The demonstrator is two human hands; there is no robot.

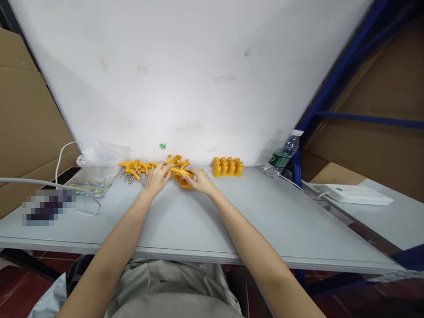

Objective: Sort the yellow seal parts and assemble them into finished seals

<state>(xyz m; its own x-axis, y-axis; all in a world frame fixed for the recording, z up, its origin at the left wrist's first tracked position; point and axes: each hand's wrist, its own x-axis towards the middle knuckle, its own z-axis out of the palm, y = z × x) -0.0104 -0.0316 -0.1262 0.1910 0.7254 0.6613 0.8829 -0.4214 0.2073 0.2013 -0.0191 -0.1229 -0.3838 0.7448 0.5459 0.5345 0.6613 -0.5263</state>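
Head view: left hand [158,179] and right hand [201,181] are pinching one yellow piece [179,171] near mid-frame, its long side pointing roughly left to right. Rightward, four yellow cups [231,169] are making a front row; one bottle [285,153] is leaning.

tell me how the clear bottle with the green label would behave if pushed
The bottle would probably dent under a squeeze, as its clear wall looks like thin plastic. Being tall and narrow, it could tip easily, and its rounded body would likely then roll.
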